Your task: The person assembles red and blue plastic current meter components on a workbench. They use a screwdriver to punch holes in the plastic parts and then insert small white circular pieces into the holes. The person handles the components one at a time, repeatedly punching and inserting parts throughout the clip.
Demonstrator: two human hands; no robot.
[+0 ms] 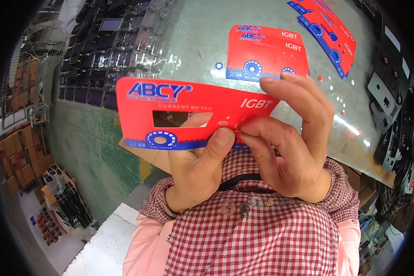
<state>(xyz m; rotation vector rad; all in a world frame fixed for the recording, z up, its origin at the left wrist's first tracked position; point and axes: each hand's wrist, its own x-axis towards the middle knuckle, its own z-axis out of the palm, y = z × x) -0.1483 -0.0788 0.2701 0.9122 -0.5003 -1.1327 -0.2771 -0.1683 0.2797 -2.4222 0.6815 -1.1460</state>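
Note:
A red panel label (135,119) with a blue lower band, white lettering and a rectangular window is held up in front of me, tilted. My left hand (198,170) grips it from below, the thumb on its front and the fingers behind, one showing through the window. At the label's right part, my right hand (294,152) pinches with thumb and forefinger beside the small round holes. Its other fingers curl above, over the label stack. Whether a small cut-out is between the right fingertips cannot be made out.
Beyond my hands, a stack of similar labels (267,50) lies on the green table (193,46). More labels (329,34) fan out at far right, near small red and white discs (320,79). Black panels (384,99) line the right edge; dark display units (110,60) in clear plastic crowd the left.

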